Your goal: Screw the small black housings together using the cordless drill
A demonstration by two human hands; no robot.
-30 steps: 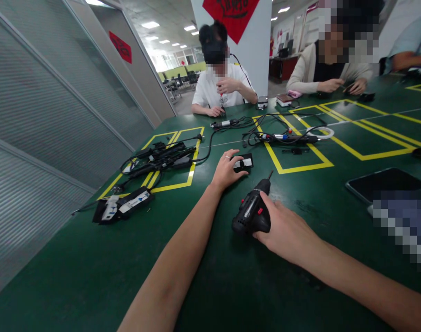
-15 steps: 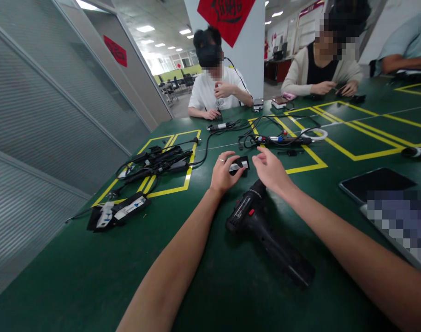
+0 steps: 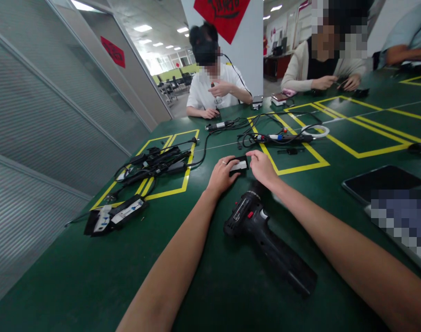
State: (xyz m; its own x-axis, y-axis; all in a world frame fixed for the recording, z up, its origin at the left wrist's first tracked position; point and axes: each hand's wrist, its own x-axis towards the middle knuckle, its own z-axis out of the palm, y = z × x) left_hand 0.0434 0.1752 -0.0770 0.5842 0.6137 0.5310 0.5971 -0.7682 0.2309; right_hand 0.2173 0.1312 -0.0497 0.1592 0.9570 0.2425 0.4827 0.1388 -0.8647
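My left hand [image 3: 223, 175], with a ring on one finger, grips a small flat black piece with a white strip [image 3: 238, 165] by its left side, at the table surface. Close to that piece's right end is my right hand [image 3: 263, 168], its index finger pointing left and the other fingers curled. Whether a tiny thing sits in those fingers I cannot make out. Just below my right hand a black cordless drill [image 3: 265, 235] with a red button lies on its side, its chuck partly under the hand and its handle toward me.
Black cables and adapters [image 3: 162, 161] pile up at left, with black-and-white parts [image 3: 127, 211] in front. An electric screwdriver [image 3: 282, 138] with a coiled cord lies beyond my hands. A phone [image 3: 381, 182] rests at right on the green table [image 3: 182, 150]. Several people sit across.
My left-hand fingers have flattened over the black piece. My right hand has shifted slightly down and left, its index finger now reaching the piece's right end. The drill's trigger has come into view.
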